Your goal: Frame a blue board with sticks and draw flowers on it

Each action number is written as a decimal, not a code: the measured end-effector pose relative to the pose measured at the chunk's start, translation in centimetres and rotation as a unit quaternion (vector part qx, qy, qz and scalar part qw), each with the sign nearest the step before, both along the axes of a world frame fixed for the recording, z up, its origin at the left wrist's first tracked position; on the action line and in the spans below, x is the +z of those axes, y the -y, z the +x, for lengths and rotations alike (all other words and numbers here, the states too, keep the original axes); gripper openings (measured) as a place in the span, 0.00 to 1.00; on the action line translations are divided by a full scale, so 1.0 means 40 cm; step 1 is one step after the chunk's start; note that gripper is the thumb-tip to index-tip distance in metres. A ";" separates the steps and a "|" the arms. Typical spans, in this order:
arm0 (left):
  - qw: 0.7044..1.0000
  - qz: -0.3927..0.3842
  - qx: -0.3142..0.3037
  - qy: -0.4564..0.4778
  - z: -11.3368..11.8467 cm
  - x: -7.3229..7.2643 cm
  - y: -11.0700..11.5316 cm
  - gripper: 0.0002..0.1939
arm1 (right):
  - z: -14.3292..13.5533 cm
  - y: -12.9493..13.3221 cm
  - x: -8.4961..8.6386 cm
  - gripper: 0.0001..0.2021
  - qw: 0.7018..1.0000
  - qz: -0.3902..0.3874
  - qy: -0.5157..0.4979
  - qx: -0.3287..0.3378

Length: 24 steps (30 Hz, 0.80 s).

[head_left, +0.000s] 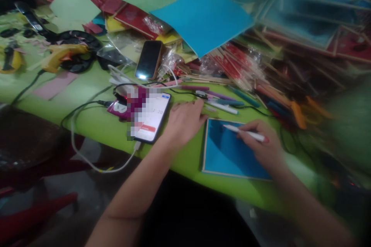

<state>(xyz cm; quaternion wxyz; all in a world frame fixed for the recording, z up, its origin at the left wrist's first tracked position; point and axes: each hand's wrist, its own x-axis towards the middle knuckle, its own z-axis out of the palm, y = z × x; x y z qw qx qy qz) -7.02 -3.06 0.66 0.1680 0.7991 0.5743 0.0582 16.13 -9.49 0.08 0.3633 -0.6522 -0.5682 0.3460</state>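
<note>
My right hand [262, 144] grips a white felt-tip pen [255, 135] with a reddish end. The pen's tip points left, over the upper part of a blue square panel [223, 154] edged with thin wooden strips. Whether the tip touches the surface I cannot tell. My left hand [185, 119] lies on the green table [185, 162] with its fingers stretched out, just left of the panel. Beyond its fingertips are several pens, among them a white pen [223, 107] with a teal end. A lit phone [152, 123] lies left of that hand.
A dark phone [149, 60] with a glowing spot lies farther back. Cables [87, 166] loop at the left, near a yellow glue gun [62, 56]. Blue card [203, 19], wooden sticks [226, 61] and plastic wrap fill the back. Framed panels [307, 19] are stacked at the right.
</note>
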 end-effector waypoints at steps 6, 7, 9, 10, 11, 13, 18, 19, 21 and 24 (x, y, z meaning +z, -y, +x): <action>1.000 -0.003 0.003 -0.001 0.000 0.000 -0.001 0.09 | 0.004 0.000 -0.002 0.06 1.000 0.002 -0.012 0.007; 1.000 -0.004 0.002 0.000 0.000 0.001 -0.001 0.09 | 0.005 0.001 -0.002 0.06 1.000 0.003 -0.014 0.009; 1.000 -0.005 0.003 0.002 -0.001 0.001 -0.001 0.09 | 0.006 0.002 -0.003 0.05 1.000 0.008 -0.017 0.013; 1.000 -0.006 0.003 0.003 0.000 0.002 -0.002 0.09 | 0.007 0.002 -0.003 0.05 1.000 0.011 -0.019 0.015; 1.000 -0.007 0.004 0.002 0.000 0.002 -0.002 0.08 | 0.008 0.003 -0.003 0.04 1.000 0.015 -0.020 0.017; 1.000 -0.008 0.005 -0.001 0.000 0.002 -0.002 0.08 | 0.009 0.004 -0.004 0.04 0.999 0.021 -0.021 0.019; 1.000 -0.006 0.003 0.002 -0.001 0.000 -0.002 0.08 | 0.014 0.006 -0.009 0.04 0.999 0.017 -0.031 0.018; 1.000 -0.007 0.004 0.003 -0.001 -0.001 -0.002 0.07 | 0.015 0.007 -0.011 0.04 0.999 0.015 -0.034 0.017; 1.000 -0.007 0.007 0.005 -0.001 -0.001 -0.002 0.07 | 0.017 0.008 -0.014 0.05 0.999 0.012 -0.041 0.011; 1.000 -0.008 0.007 0.008 -0.001 0.000 -0.002 0.07 | 0.021 0.008 -0.020 0.06 0.999 0.004 -0.047 -0.004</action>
